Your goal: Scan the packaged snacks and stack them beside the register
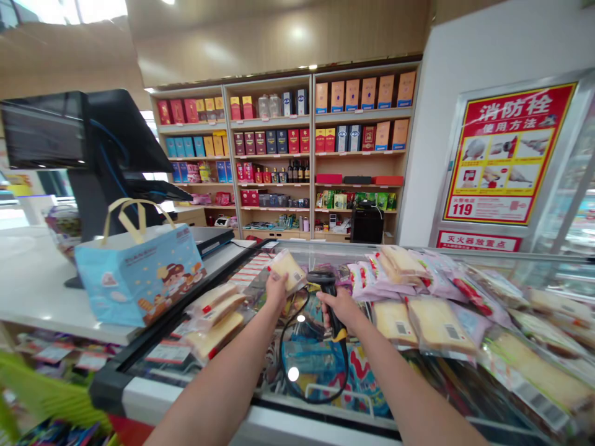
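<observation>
Holding a packaged cake slice up above the glass-topped freezer, the left hand closed narrowly on the packet's lower corner, fingers pinching the clear wrapping. Gripping a black handheld barcode scanner, the right hand wrapped firmly around its handle, the yellow-marked base pointing downward and the head angled toward the packet, just beside it. Trailing from the scanner, a black cable looping down onto the freezer's glass between both forearms. Piled on the freezer to the right of the hands, many bagged cake slices with barcode labels; to the left, a smaller stack of packets. Beyond the freezer's left end, a blue paper gift bag with cream handles resting on a white counter, near a black till terminal. Past the freezer's far edge, wooden shelves lined with boxes and bottles; farther right, a red fire-hydrant instruction poster.
</observation>
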The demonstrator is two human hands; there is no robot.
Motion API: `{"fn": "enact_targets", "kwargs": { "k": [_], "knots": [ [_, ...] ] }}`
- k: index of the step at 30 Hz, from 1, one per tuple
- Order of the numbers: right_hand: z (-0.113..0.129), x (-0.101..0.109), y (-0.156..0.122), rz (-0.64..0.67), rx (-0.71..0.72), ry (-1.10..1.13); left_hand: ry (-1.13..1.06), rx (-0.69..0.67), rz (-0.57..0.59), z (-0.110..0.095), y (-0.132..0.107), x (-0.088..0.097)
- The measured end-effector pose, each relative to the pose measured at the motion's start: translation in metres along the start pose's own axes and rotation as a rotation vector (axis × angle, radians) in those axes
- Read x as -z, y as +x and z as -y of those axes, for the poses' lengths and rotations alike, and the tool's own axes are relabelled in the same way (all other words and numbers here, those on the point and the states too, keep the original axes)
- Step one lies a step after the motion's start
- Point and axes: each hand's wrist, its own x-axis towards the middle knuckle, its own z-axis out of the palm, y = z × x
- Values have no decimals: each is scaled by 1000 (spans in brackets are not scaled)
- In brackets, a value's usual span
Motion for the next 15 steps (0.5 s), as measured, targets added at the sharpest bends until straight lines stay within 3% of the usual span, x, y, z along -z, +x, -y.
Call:
{"fn": "enact_targets", "kwargs": {
  "k": [3,15],
  "knots": [
    [1,-4,-5,21,-47,-24,-72,10,19,5,-1,2],
    [-4,-10,-10,38,-101,-59,44,-170,63,17,-6,4]
  ]
}}
